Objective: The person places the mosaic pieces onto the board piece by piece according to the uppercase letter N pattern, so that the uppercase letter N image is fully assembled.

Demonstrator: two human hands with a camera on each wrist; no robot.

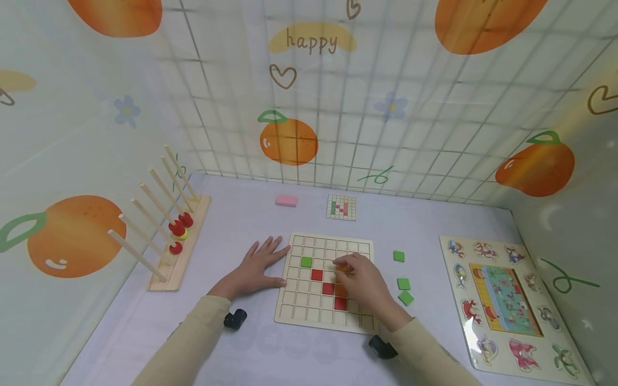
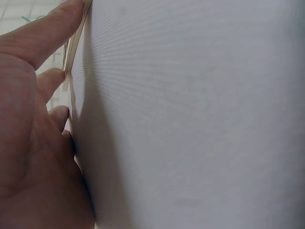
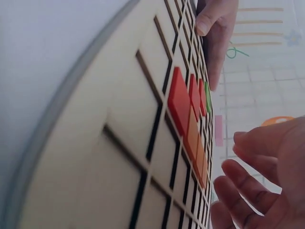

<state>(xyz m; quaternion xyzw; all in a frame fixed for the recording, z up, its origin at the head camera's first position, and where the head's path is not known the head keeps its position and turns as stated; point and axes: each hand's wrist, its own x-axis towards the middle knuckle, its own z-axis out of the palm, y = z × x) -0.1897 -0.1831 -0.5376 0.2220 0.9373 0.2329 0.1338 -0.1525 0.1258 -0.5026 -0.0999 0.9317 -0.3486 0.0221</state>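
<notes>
A wooden grid board (image 1: 301,313) lies flat on the table, with a green tile (image 1: 306,262) and a diagonal of red tiles (image 1: 316,275) set in its cells. My left hand (image 1: 253,272) rests beside the board with fingers spread, thumb and fingertip at its left edge. Over the right half of the board is my right hand (image 1: 364,283), fingers loosely bent. The right wrist view shows nothing between its thumb (image 3: 245,138) and fingers. Orange tiles (image 3: 192,136) sit in a line next to the nearest red tile (image 3: 179,102), partly covered by the right hand in the head view.
Several loose green tiles (image 1: 403,283) lie right of the board. Behind it are a patterned card (image 1: 341,207) and a pink block (image 1: 286,201). A peg rack (image 1: 181,257) with red beads stands left; a sea-animal puzzle (image 1: 502,300) lies at the right.
</notes>
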